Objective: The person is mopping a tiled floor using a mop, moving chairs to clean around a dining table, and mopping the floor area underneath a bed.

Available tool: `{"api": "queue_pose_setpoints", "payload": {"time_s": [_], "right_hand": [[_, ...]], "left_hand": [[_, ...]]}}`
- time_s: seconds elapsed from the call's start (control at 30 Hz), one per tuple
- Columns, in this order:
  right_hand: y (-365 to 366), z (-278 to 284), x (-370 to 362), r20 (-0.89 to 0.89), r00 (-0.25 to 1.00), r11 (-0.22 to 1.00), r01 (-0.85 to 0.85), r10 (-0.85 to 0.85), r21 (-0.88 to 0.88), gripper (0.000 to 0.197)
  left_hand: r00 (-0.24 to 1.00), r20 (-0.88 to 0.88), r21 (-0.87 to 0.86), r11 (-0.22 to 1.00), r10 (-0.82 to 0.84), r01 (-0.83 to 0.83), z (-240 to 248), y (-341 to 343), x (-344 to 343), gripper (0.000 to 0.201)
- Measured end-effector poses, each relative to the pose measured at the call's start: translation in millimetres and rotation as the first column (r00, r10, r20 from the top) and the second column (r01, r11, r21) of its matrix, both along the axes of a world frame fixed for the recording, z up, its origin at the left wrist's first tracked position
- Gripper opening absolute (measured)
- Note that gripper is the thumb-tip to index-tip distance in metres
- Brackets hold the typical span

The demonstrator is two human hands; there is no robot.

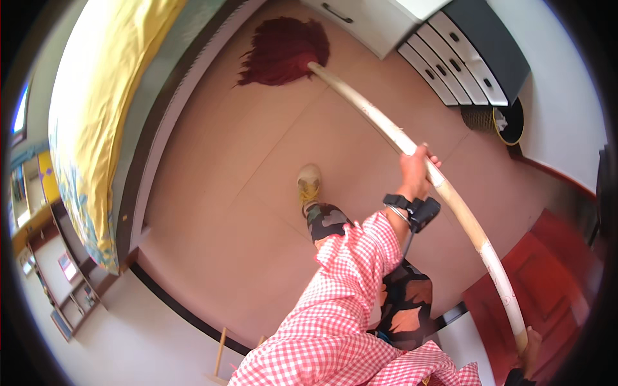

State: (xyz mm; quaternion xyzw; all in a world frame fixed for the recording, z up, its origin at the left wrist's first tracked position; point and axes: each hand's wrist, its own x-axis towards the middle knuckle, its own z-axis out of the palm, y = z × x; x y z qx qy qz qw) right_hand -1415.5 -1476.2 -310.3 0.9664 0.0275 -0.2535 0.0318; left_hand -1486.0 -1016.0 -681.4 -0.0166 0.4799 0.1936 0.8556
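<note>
I hold a mop by its long pale wooden pole [473, 228], which slants from the lower right up to the far side. My left hand [417, 172] is closed round the middle of the pole. Near the pole's upper end, my right hand [531, 354] grips it, partly cut by the dark rim of the picture. At the far end the dark red mop head [283, 51] lies spread on the tiled floor, between the bed and the white cabinet.
A bed [96, 128] with yellow bedding runs along the left. At the far side stand a white cabinet [367, 19], a drawer unit [460, 55] and a dark wastebasket [508, 122]. A red wooden door [541, 289] is at the right. My shoe [309, 183] stands on the pinkish tiles.
</note>
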Motion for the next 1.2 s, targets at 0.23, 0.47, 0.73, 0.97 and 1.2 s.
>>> {"api": "queue_pose_setpoints", "payload": {"time_s": [0.23, 0.47, 0.73, 0.97, 1.2], "right_hand": [[131, 70, -1, -0.088, 0.984, 0.969, 0.169, -0.156, 0.179, 0.038], [317, 88, -50, -0.307, 0.952, 0.973, 0.076, -0.005, 0.220, 0.023], [501, 60, -144, -0.273, 0.611, 0.664, -0.619, 0.743, 0.419, 0.020], [575, 47, -209, -0.136, 0.211, 0.249, -0.863, 0.968, 0.439, 0.027], [533, 82, -213, -0.115, 0.176, 0.206, -0.906, 0.978, 0.370, 0.029]], "left_hand": [[0.990, -0.095, -0.013, 0.994, 0.107, -0.108, 34, 23, -75, 0.018], [0.945, -0.248, 0.104, 0.976, 0.212, -0.191, 43, 106, -202, 0.021], [0.793, -0.385, 0.180, 0.881, 0.472, -0.437, 21, 189, -395, 0.025], [0.614, -0.627, 0.225, 0.866, 0.479, -0.446, 29, 185, -501, 0.028], [0.659, -0.614, 0.039, 0.850, 0.435, -0.526, 76, 143, -464, 0.024]]}}
